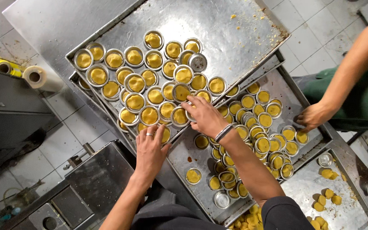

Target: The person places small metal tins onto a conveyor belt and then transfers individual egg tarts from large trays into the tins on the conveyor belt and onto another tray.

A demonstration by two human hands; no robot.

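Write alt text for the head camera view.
A person's left hand and right hand rest on small round metal tins of yellow dough packed on a steel tray. A co-worker's hand touches tins on a lower tray.

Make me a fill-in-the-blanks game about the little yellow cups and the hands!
1. The dough in the small metal cups is ___ in colour.
2. The left hand wears a ___ on one finger.
3. The right hand has a dark ___ around its wrist.
4. The cups sit on metal ___.

Missing words: yellow; ring; band; trays
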